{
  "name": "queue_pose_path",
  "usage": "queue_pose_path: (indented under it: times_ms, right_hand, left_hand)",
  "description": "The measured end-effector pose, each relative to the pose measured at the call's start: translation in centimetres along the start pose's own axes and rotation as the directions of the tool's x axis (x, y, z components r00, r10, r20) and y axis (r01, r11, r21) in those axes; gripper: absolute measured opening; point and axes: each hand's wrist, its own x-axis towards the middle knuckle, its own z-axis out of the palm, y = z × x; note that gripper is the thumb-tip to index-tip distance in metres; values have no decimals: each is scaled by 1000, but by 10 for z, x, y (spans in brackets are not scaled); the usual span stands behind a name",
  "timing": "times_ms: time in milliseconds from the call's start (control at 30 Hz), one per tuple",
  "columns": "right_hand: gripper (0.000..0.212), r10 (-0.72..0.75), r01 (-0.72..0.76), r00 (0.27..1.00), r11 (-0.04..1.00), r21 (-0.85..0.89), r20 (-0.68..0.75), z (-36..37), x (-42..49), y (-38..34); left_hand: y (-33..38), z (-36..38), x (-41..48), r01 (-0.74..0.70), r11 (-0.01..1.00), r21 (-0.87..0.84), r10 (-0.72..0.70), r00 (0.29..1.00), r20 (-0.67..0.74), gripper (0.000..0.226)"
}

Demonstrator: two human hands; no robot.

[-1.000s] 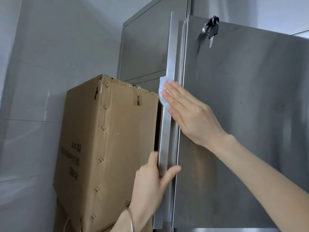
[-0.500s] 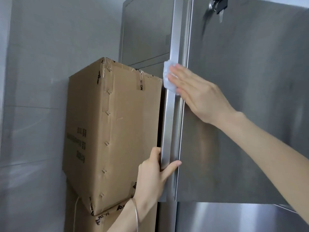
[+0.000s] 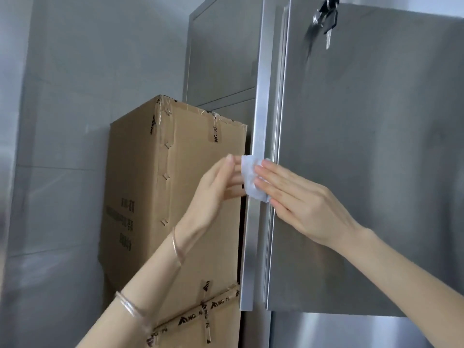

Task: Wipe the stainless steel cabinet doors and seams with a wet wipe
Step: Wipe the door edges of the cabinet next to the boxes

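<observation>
The stainless steel cabinet door (image 3: pixel 364 146) stands open towards me, with a vertical edge strip (image 3: pixel 261 96) along its left side. A white wet wipe (image 3: pixel 248 177) lies over that strip at mid height. My right hand (image 3: pixel 306 204) presses the wipe onto the strip with flat, straight fingers. Raised beside the strip, my left hand (image 3: pixel 216 194) touches the wipe's left edge with its straight fingertips. Part of the wipe is hidden under my right fingers.
A bunch of keys (image 3: pixel 326 18) hangs in the lock at the door's top. A tall cardboard box (image 3: pixel 140 184) stands close to the left of the door edge, on top of another taped box (image 3: pixel 200 322). A grey wall (image 3: pixel 62 121) is at the left. Another steel panel (image 3: pixel 339 332) lies below.
My right hand slid the wipe down the edge strip. My left hand let go of the door's lower edge and rose to the wipe.
</observation>
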Motion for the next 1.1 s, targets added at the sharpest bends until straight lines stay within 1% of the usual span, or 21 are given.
queue_pose_path:
  times_ms: [33, 67, 100, 133, 167, 200, 233, 300, 367, 433, 467, 533, 600, 633, 733, 800, 867, 933, 1000, 1033, 1100]
  right_hand:
    - [29, 9, -10, 1000, 1000, -8, -15, 5, -5, -6]
    - [28, 17, -17, 999, 1000, -5, -28, 11, -12, -14]
    - [29, 24, -24, 999, 1000, 7, -31, 18, -21, -23]
    - [30, 31, -30, 999, 999, 29, -27, 24, -28, -33]
    - [33, 38, -37, 999, 998, 54, -20, 27, -35, -41]
    - [35, 40, -38, 999, 997, 73, -24, 29, -38, -44]
    - [34, 41, -37, 998, 996, 77, -45, 29, -37, -42]
    - [32, 83, -78, 993, 996, 52, -87, 27, -25, -31]
    - [34, 164, -163, 977, 986, 21, -136, 30, -12, -26]
    - [34, 228, -224, 964, 974, 43, -140, 36, -23, -45]
    - [33, 225, -217, 967, 973, 71, -117, 40, -38, -58]
    - [32, 149, -144, 988, 982, 124, -35, 38, -66, -81]
    - [29, 83, -83, 997, 988, 134, 10, 31, -71, -74]
    - [29, 88, -87, 996, 989, 122, -4, 29, -60, -63]
    - [36, 219, -214, 972, 975, 67, -88, 33, -14, -31]
    - [34, 255, -250, 961, 967, 56, -108, 41, -15, -38]
    - [29, 227, -222, 973, 970, 97, -51, 48, -50, -65]
    - [28, 136, -140, 990, 976, 167, 30, 43, -81, -89]
    - [25, 62, -73, 996, 978, 196, 61, 39, -83, -85]
    - [24, 74, -82, 996, 977, 195, 47, 38, -74, -76]
    - [27, 168, -164, 986, 975, 153, -11, 39, -50, -58]
  left_hand:
    - [16, -2, 24, -9, 1000, 30, 10, 1000, -10, 61]
    - [30, -1, 46, -26, 995, 92, 26, 1000, -5, 58]
    - [38, 2, 63, -57, 974, 218, 59, 998, -3, 49]
    - [40, 6, 74, -96, 921, 376, 108, 994, -9, 41]
    - [39, 11, 81, -128, 842, 524, 156, 988, -10, 38]
    - [35, 14, 85, -145, 773, 618, 189, 982, -6, 40]
    - [32, 17, 84, -159, 744, 649, 211, 977, -3, 40]
    - [27, 18, 86, -196, 753, 628, 254, 967, -3, 40]
    - [28, 16, 87, -216, 753, 622, 282, 959, -8, 39]
    - [29, 15, 86, -242, 728, 641, 305, 952, 13, 40]
    - [30, 15, 86, -242, 717, 654, 305, 952, 18, 40]
    - [29, 15, 86, -226, 705, 672, 295, 955, 12, 40]
    - [26, 16, 88, -200, 706, 679, 279, 960, -8, 39]
    - [25, 16, 90, -191, 707, 681, 271, 963, -11, 37]
    - [19, 16, 96, -181, 699, 692, 265, 964, -16, 38]
    - [17, 15, 97, -187, 694, 695, 270, 963, -11, 38]
    - [17, 15, 97, -178, 695, 696, 262, 965, -16, 38]
    - [17, 16, 97, -163, 701, 694, 250, 968, -26, 38]
    - [17, 17, 96, -148, 703, 695, 243, 969, -39, 38]
    - [16, 18, 96, -151, 702, 696, 249, 968, -41, 37]
    - [15, 18, 95, -170, 702, 692, 284, 957, -53, 37]
